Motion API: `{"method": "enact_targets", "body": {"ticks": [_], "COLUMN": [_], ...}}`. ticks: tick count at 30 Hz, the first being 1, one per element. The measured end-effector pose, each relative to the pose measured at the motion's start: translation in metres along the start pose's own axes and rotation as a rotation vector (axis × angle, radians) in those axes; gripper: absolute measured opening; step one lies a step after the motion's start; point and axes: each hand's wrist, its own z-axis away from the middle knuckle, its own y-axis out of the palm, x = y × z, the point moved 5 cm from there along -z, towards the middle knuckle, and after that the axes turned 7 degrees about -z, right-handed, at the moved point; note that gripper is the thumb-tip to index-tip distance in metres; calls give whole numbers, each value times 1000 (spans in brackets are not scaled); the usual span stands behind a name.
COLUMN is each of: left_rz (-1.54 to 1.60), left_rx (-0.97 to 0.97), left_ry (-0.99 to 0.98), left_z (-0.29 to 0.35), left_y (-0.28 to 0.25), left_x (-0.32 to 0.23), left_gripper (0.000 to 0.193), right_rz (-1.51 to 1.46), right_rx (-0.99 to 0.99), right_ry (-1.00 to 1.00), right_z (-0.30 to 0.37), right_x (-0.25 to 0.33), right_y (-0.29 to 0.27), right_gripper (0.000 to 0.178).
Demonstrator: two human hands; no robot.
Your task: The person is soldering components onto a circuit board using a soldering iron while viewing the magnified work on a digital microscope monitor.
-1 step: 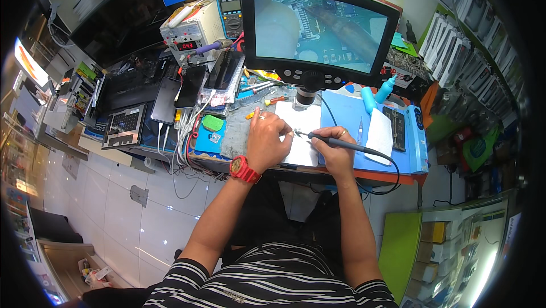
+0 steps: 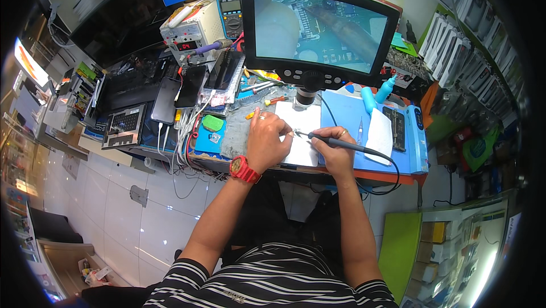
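Soldering iron (image 2: 347,145) | right hand (image 2: 335,154) closed around it, tip at white sheet (image 2: 301,121) | left hand (image 2: 266,142) curled, pressing down beside tip, holding nothing visible

Electronics repair workshop: microscope screen (image 2: 319,29)

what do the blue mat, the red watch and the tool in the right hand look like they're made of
Blue mat: likely silicone or rubber, matte, lying flat. Red watch: probably plastic or resin, chunky with a slight sheen. Tool in the right hand: dark plastic or rubber grip, apparently a metal tip, corded.
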Motion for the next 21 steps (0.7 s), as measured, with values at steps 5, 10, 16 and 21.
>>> {"method": "enact_targets", "body": {"ticks": [5,10,16,21], "left_rz": [-5,10,3,7], "left_rx": [-5,8,-4,1], "left_ry": [-2,-10,-2,-7], "left_z": [0,0,1,1], "left_y": [0,0,0,2], "left_x": [1,0,1,2], "left_gripper": [9,8,9,9], "right_rz": [6,41,109,-26], "right_rx": [-8,-113,28,12], "right_ry": [48,-86,-270,-154], "right_z": [2,2,-6,-6], "right_x": [0,1,14,2], "right_y": [2,-5,-7,-8], "right_gripper": [20,15,17,18]}}
